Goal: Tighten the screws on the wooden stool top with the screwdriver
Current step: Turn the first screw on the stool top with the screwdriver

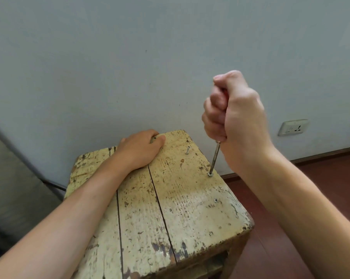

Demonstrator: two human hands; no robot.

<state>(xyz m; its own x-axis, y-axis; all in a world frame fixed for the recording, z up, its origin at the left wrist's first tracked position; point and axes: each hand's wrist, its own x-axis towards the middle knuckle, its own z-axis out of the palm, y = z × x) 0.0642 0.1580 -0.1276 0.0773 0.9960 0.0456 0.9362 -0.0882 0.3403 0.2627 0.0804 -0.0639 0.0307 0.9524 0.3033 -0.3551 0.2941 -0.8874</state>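
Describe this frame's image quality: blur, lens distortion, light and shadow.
Head view: the right hand gripping the screwdriver is slightly motion-blurred at its fingers. Head view: the wide-angle lens stretches and enlarges both forearms toward the bottom corners. Head view: the light is soft and even, with only a faint shadow beside the left hand on the stool top, and no glare.

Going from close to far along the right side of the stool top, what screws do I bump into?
Along the stool top: flat screw head → screw under the screwdriver tip → far screw, its shank showing.
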